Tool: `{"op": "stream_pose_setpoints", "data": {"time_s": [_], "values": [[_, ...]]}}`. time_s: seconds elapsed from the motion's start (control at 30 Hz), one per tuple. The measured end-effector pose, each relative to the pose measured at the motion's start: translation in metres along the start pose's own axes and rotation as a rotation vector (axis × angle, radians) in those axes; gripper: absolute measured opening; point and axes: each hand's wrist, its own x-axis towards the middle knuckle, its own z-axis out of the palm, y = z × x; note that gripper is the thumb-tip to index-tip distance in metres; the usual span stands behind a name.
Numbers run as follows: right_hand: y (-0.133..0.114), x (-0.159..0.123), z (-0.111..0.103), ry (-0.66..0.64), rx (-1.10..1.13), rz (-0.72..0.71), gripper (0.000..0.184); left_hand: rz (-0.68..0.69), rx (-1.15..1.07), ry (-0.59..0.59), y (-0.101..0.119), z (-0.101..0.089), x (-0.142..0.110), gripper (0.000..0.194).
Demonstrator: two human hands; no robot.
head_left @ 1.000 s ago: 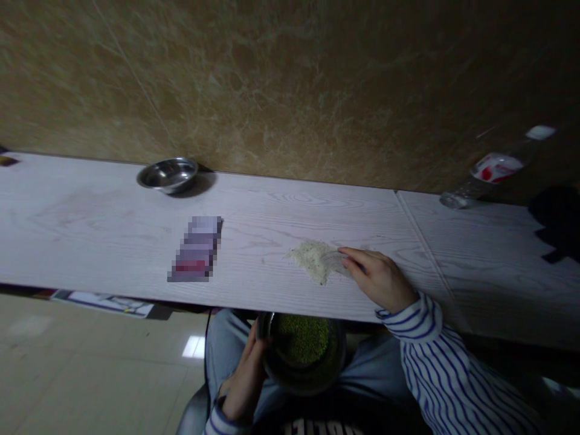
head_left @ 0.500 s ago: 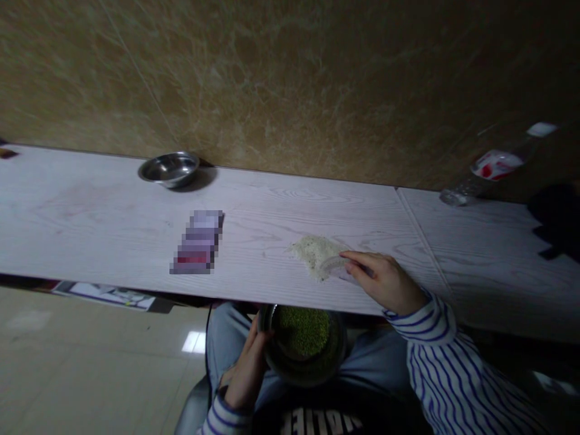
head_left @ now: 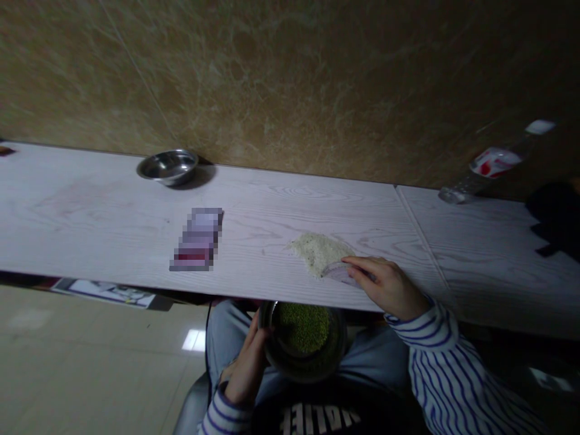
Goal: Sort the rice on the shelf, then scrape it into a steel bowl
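Shifted nearer me: my right hand (head_left: 392,287), pinching a clear curved plastic piece (head_left: 339,272) against the off-white granular pile (head_left: 319,251). Left hand (head_left: 247,365) grips the round dark bowl (head_left: 336,356) of green grains (head_left: 304,326).

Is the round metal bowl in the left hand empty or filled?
Partly filled: small green grains lie inside the bowl, below its rim.
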Motion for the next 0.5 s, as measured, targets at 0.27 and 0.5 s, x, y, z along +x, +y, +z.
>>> {"op": "stream_pose_setpoints", "data": {"time_s": [0.27,0.5], "values": [[-0.0018,-0.0039,-0.0003,-0.032,0.009,0.001,0.028,-0.01,-0.052,0.015,0.0002,-0.0003,0.0,0.072],[-0.002,-0.0072,-0.0026,-0.018,-0.001,0.007,0.029,0.011,-0.032,-0.001,-0.0025,-0.003,0.0002,0.065]]}}
